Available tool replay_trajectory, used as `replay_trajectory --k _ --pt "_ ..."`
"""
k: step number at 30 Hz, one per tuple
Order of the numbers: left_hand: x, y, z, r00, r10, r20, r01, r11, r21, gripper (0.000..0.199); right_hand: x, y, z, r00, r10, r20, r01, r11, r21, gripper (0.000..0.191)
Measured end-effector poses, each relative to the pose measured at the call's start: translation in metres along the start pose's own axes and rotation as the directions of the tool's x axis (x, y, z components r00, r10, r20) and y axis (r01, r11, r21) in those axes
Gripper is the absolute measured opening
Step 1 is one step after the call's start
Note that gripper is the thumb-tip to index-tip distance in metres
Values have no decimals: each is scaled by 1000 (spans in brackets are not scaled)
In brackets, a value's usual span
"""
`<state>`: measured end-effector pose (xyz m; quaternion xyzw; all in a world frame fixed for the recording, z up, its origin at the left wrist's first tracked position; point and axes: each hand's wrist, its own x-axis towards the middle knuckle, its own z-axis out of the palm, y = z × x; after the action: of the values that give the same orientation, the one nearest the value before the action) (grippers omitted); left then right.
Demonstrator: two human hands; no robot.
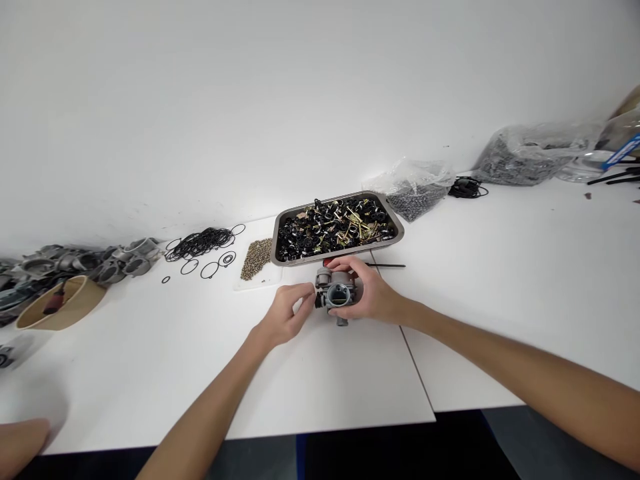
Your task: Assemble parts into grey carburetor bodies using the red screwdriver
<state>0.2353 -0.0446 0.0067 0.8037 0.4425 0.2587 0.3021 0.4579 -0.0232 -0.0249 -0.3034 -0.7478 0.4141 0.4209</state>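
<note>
Gripping metal carburetor (337, 294), right hand (374, 295) arched, fingers on far side, thumb near; left hand (287, 313) curled beside black knob (319, 300), can't tell if pinching.

Bare hands (289, 315) (373, 297) and slender, bare forearms (475, 345) show.

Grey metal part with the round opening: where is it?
In the head view, the grey metal part is just below centre, held by the right hand, with the left hand at its left and the tray beyond.
</note>
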Motion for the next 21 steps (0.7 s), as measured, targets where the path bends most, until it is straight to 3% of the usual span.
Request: replay_trajectory --k 3,7,21 --pt "3 2 -19 984 -39 173 55 995 -85 31 1 -3 1 999 4 41 -5 1000 23 72" --pt "7 1 -35 909 -94 406 218 937 -272 12 1 -4 2 999 9 44 -10 1000 16 71" --pt "8 1 -32 929 -165 330 260 928 -267 8 1 -2 -2 998 -16 67 21 997 -72 61"
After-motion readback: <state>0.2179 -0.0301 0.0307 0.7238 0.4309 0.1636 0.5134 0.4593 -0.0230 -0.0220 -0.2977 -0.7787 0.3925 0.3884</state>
